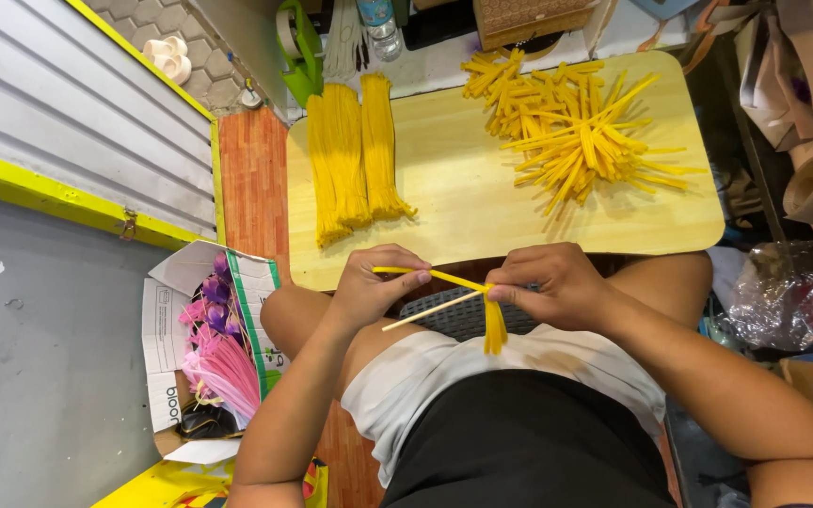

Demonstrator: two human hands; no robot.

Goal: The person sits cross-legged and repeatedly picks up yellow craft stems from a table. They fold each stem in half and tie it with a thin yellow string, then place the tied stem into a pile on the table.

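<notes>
Two hands work thin yellow strips (444, 278) at lower centre.
Left hand (369, 287) and right hand (552, 282) fingers pinch them together with a pale stick (430, 311), below the pale wooden surface (463, 188).

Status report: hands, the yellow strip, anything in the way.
Left hand pinching yellow strip. Right hand gripping strip and thin stick. Nothing between the hands.
</notes>
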